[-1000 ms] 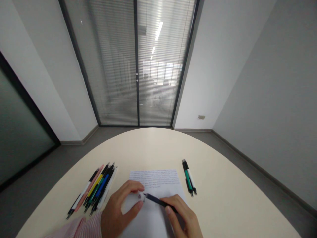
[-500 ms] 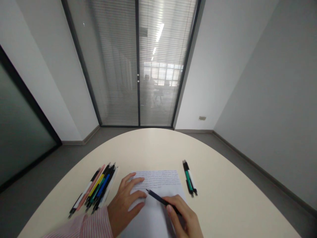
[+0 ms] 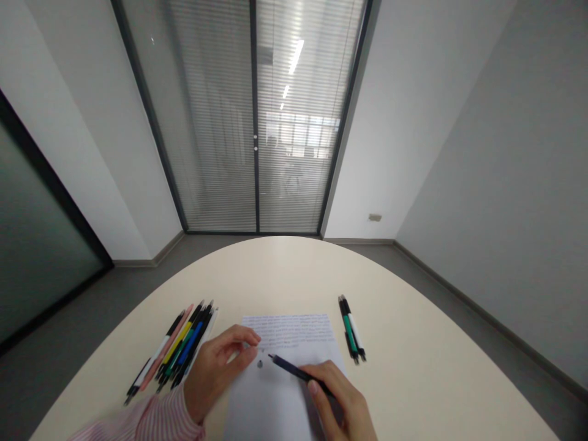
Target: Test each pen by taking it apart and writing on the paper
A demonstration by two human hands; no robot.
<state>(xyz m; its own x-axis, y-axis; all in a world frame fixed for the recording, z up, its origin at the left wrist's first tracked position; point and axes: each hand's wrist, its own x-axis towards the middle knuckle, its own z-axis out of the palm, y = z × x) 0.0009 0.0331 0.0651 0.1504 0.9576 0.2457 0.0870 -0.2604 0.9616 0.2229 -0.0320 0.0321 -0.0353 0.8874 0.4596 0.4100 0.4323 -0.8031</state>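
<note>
My right hand (image 3: 337, 401) is closed around a dark pen (image 3: 294, 369), its tip pointing up and left over the paper. Under both hands lies a white sheet of paper (image 3: 280, 404) with several lines of small handwriting across its top. My left hand (image 3: 220, 367), in a pink striped sleeve, is at the sheet's left edge. Its fingers are loosely curled, thumb close to the fingertips, with nothing visible between them. A small dark spot (image 3: 260, 364) shows on the paper beside the left thumb; whether it is a mark or an object, I cannot tell.
On the round pale table (image 3: 427, 367), a row of several coloured pens (image 3: 174, 349) lies at the left, partly behind my left hand. Two pens (image 3: 351, 329), one green and one white, lie right of the paper. A glass partition with blinds (image 3: 220, 135) stands beyond the table.
My left hand has gone from spread flat on the sheet to curled, drawing back left and uncovering the small dark spot. The right hand and pen have barely moved.
</note>
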